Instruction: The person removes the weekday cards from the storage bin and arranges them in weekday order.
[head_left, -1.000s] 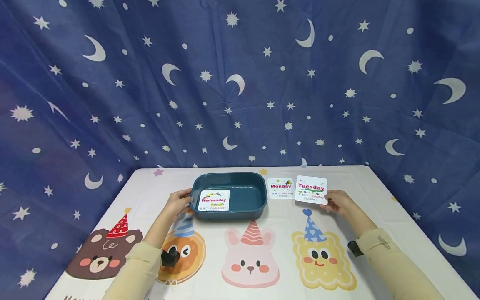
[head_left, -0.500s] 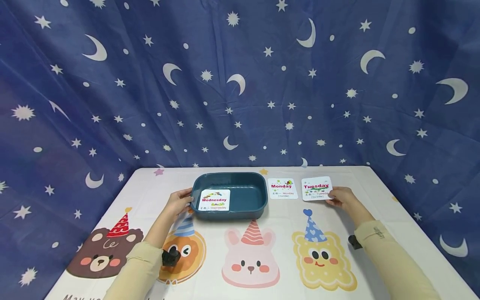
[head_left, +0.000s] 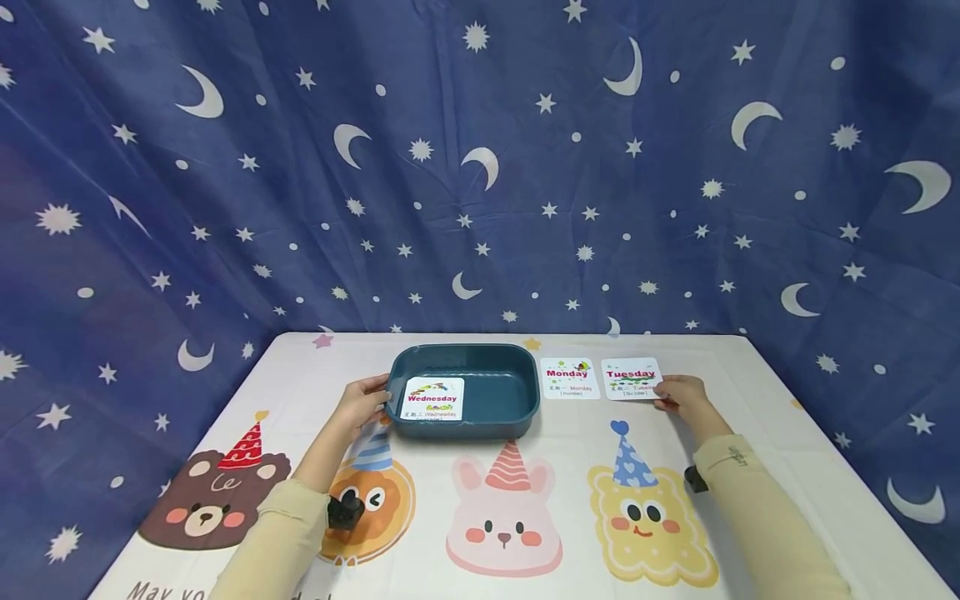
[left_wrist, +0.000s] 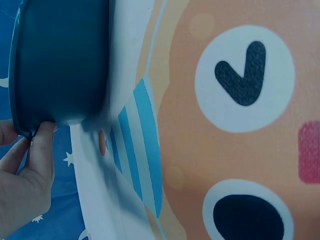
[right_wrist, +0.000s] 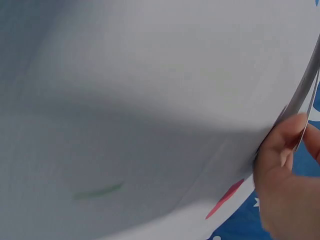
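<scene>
My left hand (head_left: 362,404) pinches the left rim of a dark teal rectangular tray (head_left: 501,396). In the left wrist view, thumb and fingers of the left hand (left_wrist: 32,175) lie either side of that rim. A white Wednesday card (head_left: 432,400) is inside the tray, at its left end. Right of the tray a Monday card (head_left: 570,379) lies face up on the table. Beside it, a narrow gap away, is a Tuesday card (head_left: 630,379); my right hand (head_left: 681,393) pinches its lower right edge. The right wrist view shows that card (right_wrist: 311,85) edge-on between thumb and fingers.
A white tablecloth (head_left: 577,500) printed with cartoon animals covers the table. Behind the table's far edge hangs a blue curtain (head_left: 450,208) with stars and moons. Black wrist cameras sit under both forearms.
The right hand has moved the Tuesday card slightly right and lowered it to the table, off the Monday card's edge. The left hand stays on the tray rim.
</scene>
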